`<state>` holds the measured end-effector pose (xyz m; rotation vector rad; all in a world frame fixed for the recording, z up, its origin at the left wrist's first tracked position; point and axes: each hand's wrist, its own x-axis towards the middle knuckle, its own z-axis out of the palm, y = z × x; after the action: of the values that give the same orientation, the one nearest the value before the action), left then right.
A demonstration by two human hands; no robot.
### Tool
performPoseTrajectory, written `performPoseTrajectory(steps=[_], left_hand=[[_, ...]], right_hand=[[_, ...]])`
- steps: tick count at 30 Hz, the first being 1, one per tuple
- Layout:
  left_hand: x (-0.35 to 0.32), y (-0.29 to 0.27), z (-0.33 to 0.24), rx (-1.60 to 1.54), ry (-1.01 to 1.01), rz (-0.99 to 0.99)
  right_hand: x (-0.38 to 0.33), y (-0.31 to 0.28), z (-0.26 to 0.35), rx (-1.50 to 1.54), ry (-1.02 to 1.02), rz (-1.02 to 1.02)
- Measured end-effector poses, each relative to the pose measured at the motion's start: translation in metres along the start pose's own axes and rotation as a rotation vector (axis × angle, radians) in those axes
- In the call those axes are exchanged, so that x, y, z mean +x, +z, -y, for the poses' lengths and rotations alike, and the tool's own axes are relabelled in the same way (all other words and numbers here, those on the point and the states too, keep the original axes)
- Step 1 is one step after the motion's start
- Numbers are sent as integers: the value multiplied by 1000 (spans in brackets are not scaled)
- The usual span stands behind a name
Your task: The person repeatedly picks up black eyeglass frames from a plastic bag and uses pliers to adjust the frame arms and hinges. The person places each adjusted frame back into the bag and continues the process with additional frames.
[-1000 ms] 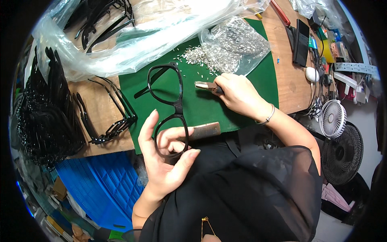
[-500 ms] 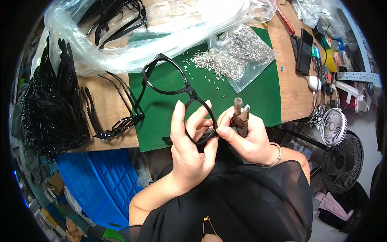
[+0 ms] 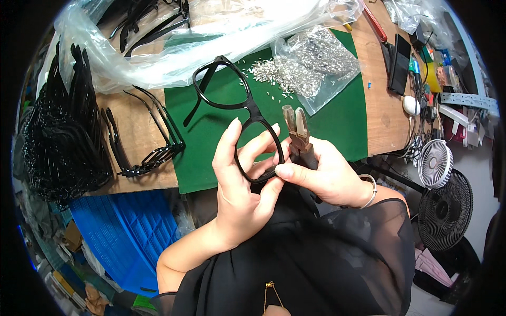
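Note:
Over the front of a green mat (image 3: 340, 126), my left hand (image 3: 237, 200) grips a black glasses frame (image 3: 254, 110) by its nearer rim, fingers behind and through the opening. No lenses show in the frame; one temple sticks out past the far rim. My right hand (image 3: 337, 176) is wrapped round a pair of pliers (image 3: 299, 139), whose jaws point up and stand slightly apart, clear of the frame. The right thumb presses on the near rim beside my left thumb. Small silvery pieces (image 3: 269, 73) lie loose on the mat, spilling from a clear bag (image 3: 329, 63).
More black glasses (image 3: 158, 152) rest to the left, by a heap of shiny black parts (image 3: 63, 137). A large plastic bag (image 3: 226, 55) spans the back. At right are a phone (image 3: 400, 66), cables, a white fan (image 3: 435, 164) and a black fan (image 3: 445, 210). A blue crate (image 3: 124, 237) sits below the table.
The glasses frame has turned a little in my hands, and its temple now shows lower beside the far rim. My right hand has swung the pliers so both jaws show, farther left.

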<state>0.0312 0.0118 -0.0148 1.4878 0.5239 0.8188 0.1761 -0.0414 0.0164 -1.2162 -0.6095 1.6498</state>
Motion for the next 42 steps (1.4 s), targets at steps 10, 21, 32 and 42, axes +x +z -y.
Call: performPoseTrajectory(steps=[10,21,32,42], left_hand=[[-6,-29,-21,-195,-214,80],[-2,-28,-20,-163,-312,162],[0,-28,-18,-154,-432,68],[-50,-27,-13,-298,-502,73]], right_hand=[[-7,-23,14,-679,45,258],[1,-10,20,-1077,80,331],[9,-39,11,-958,64,304],[44,-81,-22,-1430,-344,-186]])
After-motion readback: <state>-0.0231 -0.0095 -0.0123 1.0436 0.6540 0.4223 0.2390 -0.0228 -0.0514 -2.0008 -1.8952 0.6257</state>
